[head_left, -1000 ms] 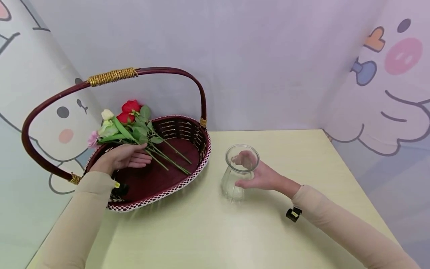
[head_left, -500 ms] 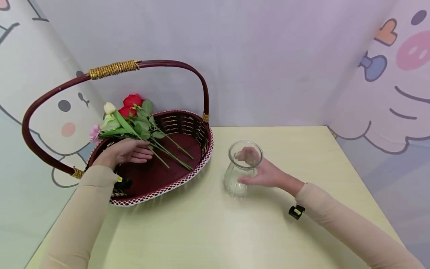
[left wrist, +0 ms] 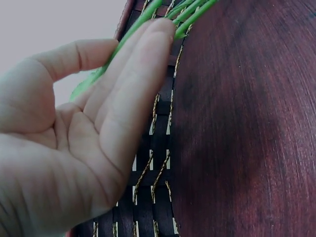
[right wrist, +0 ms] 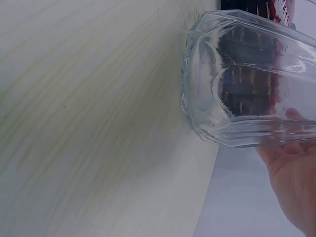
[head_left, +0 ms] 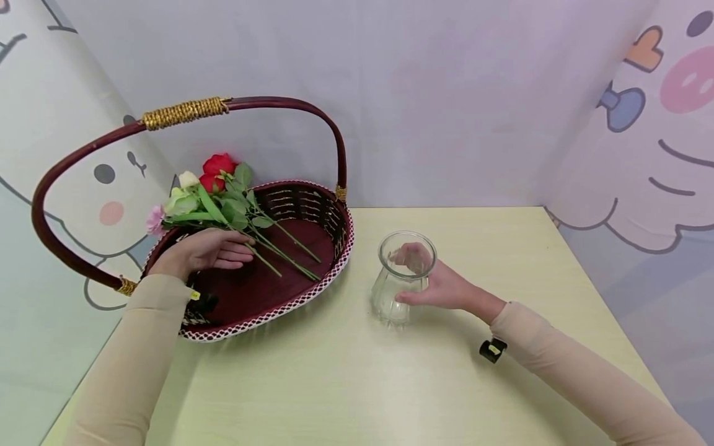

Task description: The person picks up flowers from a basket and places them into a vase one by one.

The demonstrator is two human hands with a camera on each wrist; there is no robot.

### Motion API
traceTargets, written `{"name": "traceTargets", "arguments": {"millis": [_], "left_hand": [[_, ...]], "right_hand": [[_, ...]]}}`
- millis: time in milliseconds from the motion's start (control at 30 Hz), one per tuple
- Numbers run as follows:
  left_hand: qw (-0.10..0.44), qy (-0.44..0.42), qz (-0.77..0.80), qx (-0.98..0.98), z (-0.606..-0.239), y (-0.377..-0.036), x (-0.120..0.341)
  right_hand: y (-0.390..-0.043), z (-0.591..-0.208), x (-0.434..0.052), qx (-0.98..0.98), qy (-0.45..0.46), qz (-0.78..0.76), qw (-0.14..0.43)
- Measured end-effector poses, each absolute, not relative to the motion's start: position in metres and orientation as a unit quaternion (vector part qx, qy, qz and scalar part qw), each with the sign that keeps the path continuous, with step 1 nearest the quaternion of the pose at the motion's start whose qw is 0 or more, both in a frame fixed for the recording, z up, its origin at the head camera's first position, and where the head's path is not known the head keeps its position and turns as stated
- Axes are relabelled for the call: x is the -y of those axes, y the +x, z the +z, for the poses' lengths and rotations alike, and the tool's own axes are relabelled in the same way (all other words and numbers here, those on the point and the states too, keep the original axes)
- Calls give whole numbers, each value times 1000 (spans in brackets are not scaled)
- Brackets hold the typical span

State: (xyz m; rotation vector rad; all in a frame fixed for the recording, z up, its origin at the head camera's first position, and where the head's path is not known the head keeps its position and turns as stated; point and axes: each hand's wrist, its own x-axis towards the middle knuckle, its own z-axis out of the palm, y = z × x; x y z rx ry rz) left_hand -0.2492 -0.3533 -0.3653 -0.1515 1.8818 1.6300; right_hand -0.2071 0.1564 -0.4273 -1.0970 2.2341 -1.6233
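A person sits at a pale yellow table (head_left: 334, 384) with both arms out. The left hand (head_left: 201, 253) is inside a dark red basket (head_left: 329, 248), close to the basket's left wall. Its fingers (left wrist: 133, 84) are long and straight, and they lie along the green stems (head_left: 279, 248) of a small bunch of flowers (head_left: 209, 186). The thumb sticks out to the side, so the hand is wide and flat and does not grip anything. The flower heads, red, white and pink, hang out over the far left rim of the basket, and the stems point down into its flat middle. The basket has a white and red trim on its edge and a tall curved handle (head_left: 184, 114) with gold wrap that arches over the flowers. The basket sits at the left side of the table, and its left end reaches past the table's left edge. The right hand (head_left: 440, 288) holds a clear glass vase (head_left: 398, 279) from the right side, with fingers curled round its neck. The vase stands upright on the table, just to the right of the basket but not touching it. In front of the vase and the basket there is a wide bare stretch of table. To the right of the vase the table runs on to its far right edge, near the cartoon wall (head_left: 641, 124).
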Motion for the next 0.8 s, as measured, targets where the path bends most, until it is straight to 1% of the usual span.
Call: {"name": "traceTargets", "arguments": {"millis": [100,267,567,800], "left_hand": [[311,-55,620,-718,-365,-249,353],[291,-23,648,-704,-364,-248,351],[281,66,713,-639,-366,-247,350],[279,69,720,-632,-366,-249,349]], "right_hand": [[-207,-427,-156,-747,-367,-547,88],[-205,-427,-157,-752,-363,-543,92],[-205,-427,-157,-752,-360,-544,97],[-205,-428,-157,-752,-360,-544,93]]}}
